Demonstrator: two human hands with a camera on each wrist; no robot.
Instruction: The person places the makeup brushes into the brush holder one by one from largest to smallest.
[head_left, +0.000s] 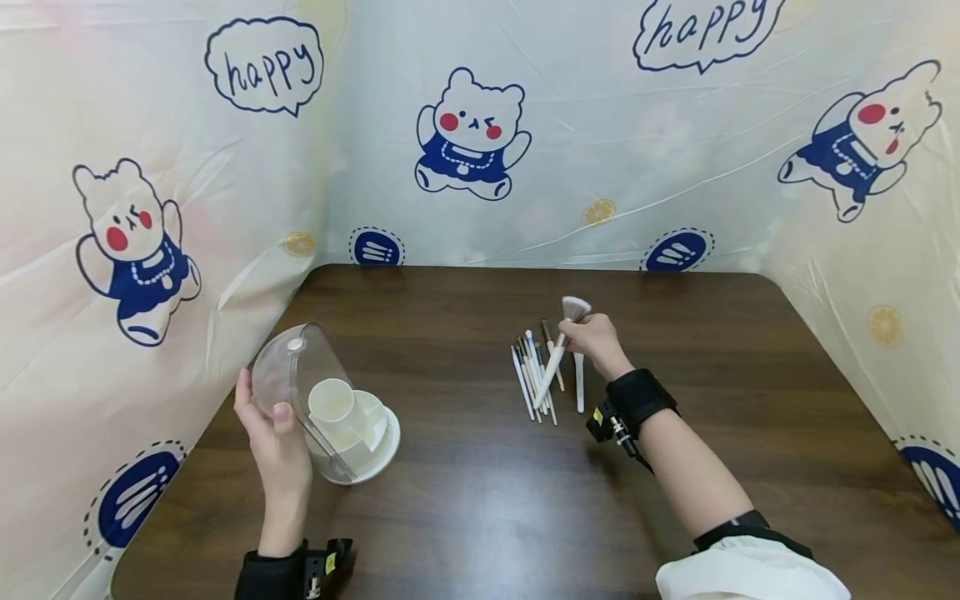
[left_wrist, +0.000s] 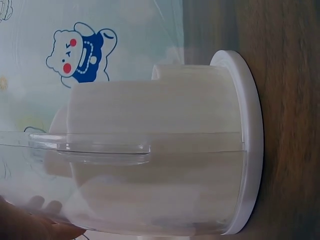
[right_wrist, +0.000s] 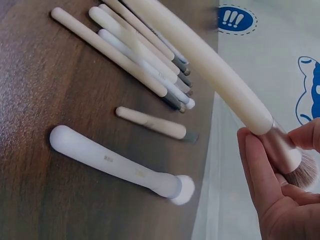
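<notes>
**Brush lifted from the row; holder held open on the left**

Step in hand, as judged: the pick-up. The right hand (head_left: 592,337) pinches the large fluffy brush (head_left: 564,346) at its metal collar, fingers and thumb curled round the ferrule. In the right wrist view the handle slopes up clear of the table (head_left: 465,517), bristles toward the wall. The brush hangs just above the row of loose brushes (head_left: 534,379).

The left hand (head_left: 273,437) grips the clear domed cover (head_left: 300,379) of the brush holder (head_left: 360,433), fingers curled round its edge. The cover appears swung aside, leaving the white inner cups exposed. The holder stands at the table's left, well apart from the brushes.

Next move, as judged: the held brush would need carrying leftward across the table and turning handle-down over a cup. That calls for the cover to remain held back and for the handle to clear the cup rims.

Count:
- Hands at work: 2.
- Holders: 1, with 1 clear cover and 1 white base. 1 round cup shows plainly, with further compartments beside it; their number cannot be told.
- Brushes in hand: 1.
- Brushes on the table: 1 short white stubby brush (right_wrist: 120,167), 1 short thin brush (right_wrist: 152,123), plus a close bundle of about 6 slim ones, overlapped, so the exact figure is uncertain.
</notes>
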